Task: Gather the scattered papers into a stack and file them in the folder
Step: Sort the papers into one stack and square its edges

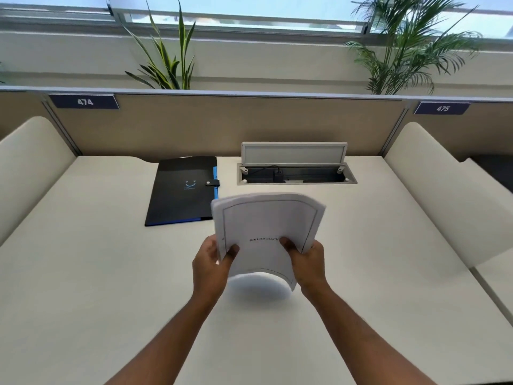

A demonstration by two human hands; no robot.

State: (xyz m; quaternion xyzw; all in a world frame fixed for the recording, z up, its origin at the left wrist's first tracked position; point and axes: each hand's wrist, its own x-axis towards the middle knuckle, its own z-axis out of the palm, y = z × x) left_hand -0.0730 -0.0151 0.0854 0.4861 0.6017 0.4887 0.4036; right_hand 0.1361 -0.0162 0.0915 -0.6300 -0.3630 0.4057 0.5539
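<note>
A stack of white printed papers (266,226) is held above the desk, bowed upward in the middle. My left hand (212,266) grips its lower left edge and my right hand (306,263) grips its lower right edge, thumbs on top. The top sheet has a thin border and one line of text, partly covered by my right thumb. A black folder (181,190) with a blue edge and a snap strap lies closed on the desk, just left of and behind the papers.
The cream desk (97,273) has an open cable hatch (295,173) with its lid raised behind the papers. Cream side dividers stand left and right, a beige partition with number plates 474 and 475 at the back, plants beyond.
</note>
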